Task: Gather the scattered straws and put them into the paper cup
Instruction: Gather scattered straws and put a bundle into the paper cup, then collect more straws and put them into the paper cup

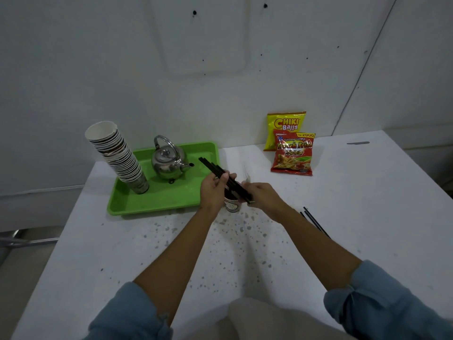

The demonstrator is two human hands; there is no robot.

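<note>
A: We see both sets of fingers curled round one bundle of black straws (221, 174); the left hand (213, 190) grips mid-bundle, the right hand (261, 193) pinches the near end.

B: The bundle slants above the paper cup (232, 204), which stands on the white table (355, 192) just beside the green tray (137, 204); more loose straws (315, 220) lie right of the right forearm; kettle (168, 161) and cup stack (120, 155) sit on the tray.
</note>
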